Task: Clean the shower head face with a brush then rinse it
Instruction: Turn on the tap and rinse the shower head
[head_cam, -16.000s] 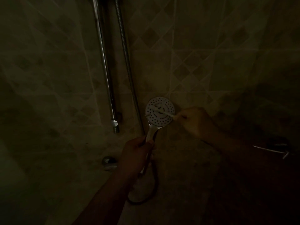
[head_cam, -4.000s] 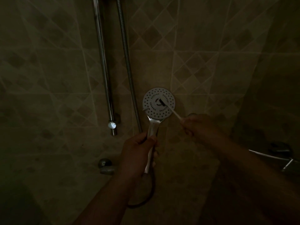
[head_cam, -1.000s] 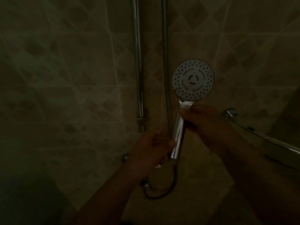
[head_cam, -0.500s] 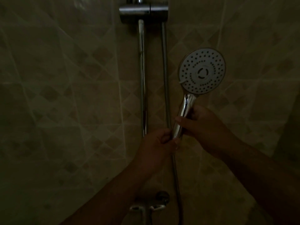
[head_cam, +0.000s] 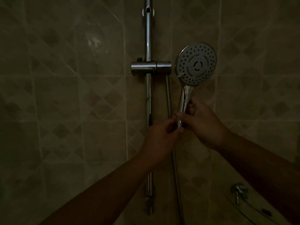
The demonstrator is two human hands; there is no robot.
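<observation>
The round white shower head (head_cam: 196, 64) faces me, upright, with its chrome handle (head_cam: 184, 101) pointing down. My right hand (head_cam: 203, 125) grips the lower part of the handle, thumb across the front. My left hand (head_cam: 160, 138) is just left of it, fingers curled at the handle's bottom end where the hose joins; what it holds is too dark to tell apart. No brush is visible. The head hangs just right of the chrome holder (head_cam: 151, 67) on the slide rail (head_cam: 148, 38).
The metal hose (head_cam: 168, 98) runs down the tiled wall (head_cam: 73, 95) beside the rail. A chrome fitting with a bar (head_cam: 238, 191) is mounted at the lower right. The room is very dim.
The shower head has risen up to the level of the rail holder, with both hands following on the handle. The brush seen on the face seconds ago is out of sight.
</observation>
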